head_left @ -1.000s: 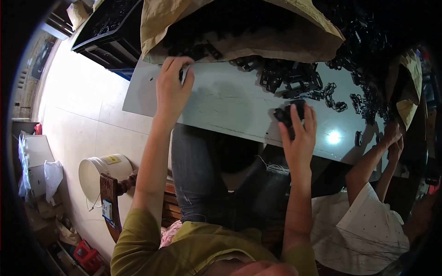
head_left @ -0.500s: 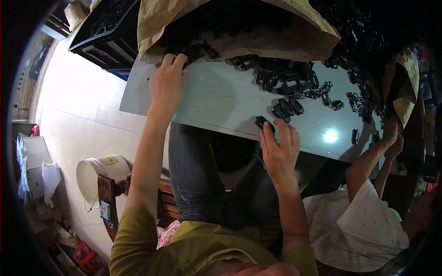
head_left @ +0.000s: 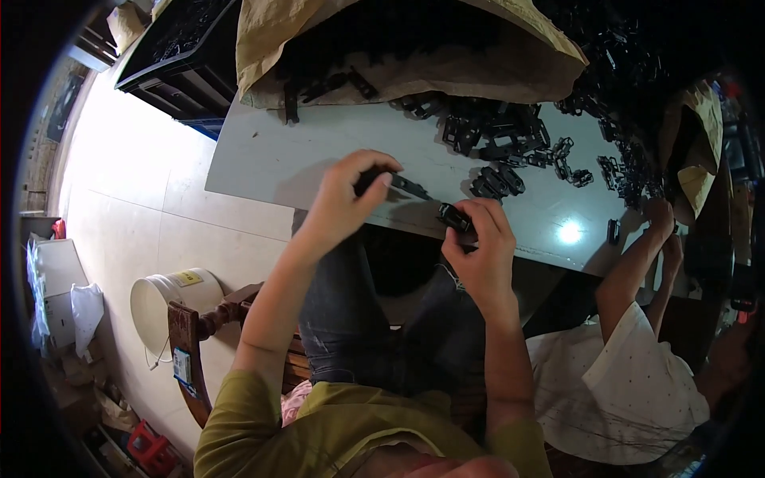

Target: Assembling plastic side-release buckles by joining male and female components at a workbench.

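My left hand is closed around one end of a slim, flat black plastic part, whose free end points right. Just to the right of that tip, my right hand pinches a short, blocky black plastic piece between thumb and fingers at the table's front edge. The two pieces are close together; a small gap seems to lie between them. Behind my right hand, several similar blocky pieces stand in a row on the pale table.
An open brown paper bag with dark parts inside lies at the back. Loose black parts are heaped before it. At the right, another person's hands work beside a second paper bag. A black crate and a white bucket stand left.
My left hand has come from the bag's mouth toward me and to the right, bringing the slim part. My right hand's fingers have closed on the blocky piece.
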The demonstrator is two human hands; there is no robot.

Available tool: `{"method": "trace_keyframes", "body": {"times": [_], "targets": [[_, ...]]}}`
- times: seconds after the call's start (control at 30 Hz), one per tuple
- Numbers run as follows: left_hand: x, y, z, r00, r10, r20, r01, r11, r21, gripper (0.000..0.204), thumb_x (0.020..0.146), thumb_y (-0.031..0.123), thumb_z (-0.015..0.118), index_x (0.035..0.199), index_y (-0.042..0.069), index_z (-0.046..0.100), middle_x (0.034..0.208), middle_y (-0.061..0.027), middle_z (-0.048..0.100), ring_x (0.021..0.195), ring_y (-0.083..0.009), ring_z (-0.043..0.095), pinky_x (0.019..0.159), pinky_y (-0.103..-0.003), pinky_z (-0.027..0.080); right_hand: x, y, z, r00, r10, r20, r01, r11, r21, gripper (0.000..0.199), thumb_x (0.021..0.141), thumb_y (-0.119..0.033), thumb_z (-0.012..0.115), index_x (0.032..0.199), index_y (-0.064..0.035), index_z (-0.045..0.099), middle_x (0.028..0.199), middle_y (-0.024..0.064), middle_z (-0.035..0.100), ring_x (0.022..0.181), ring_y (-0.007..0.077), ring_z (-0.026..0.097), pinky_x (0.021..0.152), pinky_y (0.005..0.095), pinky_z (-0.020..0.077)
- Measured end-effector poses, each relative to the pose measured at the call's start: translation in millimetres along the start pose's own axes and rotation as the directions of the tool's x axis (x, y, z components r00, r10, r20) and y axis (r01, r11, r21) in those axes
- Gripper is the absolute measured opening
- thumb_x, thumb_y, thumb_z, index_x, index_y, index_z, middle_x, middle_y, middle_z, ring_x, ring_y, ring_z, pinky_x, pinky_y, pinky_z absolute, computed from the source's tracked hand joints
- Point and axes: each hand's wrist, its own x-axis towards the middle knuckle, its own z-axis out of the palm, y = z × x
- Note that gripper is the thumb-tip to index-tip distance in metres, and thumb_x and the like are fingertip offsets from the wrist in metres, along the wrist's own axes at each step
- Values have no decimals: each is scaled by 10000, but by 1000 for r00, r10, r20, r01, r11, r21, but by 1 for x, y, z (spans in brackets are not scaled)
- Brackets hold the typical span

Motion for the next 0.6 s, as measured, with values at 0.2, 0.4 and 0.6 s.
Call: {"method": "trace_keyframes", "body": {"times": [0.2, 0.4, 0.6], "targets": [[-7, 10, 15, 995, -12, 99, 9, 999, 39, 387, 718, -24, 633, 1100, 37, 627, 951, -84, 588, 916, -180, 563, 836, -278, 439, 12, -14, 1, 997, -63, -33, 61, 997, -35, 308, 694, 42, 650, 994, -6, 602, 975, 105, 563, 803, 243, 610, 632, 326, 498], [-12, 9, 15, 983, 28, 179, -51, 991, 123, 350, 697, -54, 642, 1039, 18, 658, 920, -98, 641, 854, -205, 605, 808, -290, 467, 12, -11, 2, 988, -144, 48, 150, 978, -147, 317, 693, 43, 661, 1002, -2, 605, 992, 115, 544, 813, 273, 594, 667, 331, 493], [-15, 15, 27, 972, -130, 197, 132, 991, 3, 316, 759, -42, 659, 1072, 7, 654, 845, -96, 678, 740, -131, 620, 713, -245, 497, 10, -13, -4, 973, -192, 129, 214, 958, -189, 373, 701, 75, 664, 1066, 5, 625, 1015, 115, 539, 800, 264, 588, 685, 350, 484]]}}
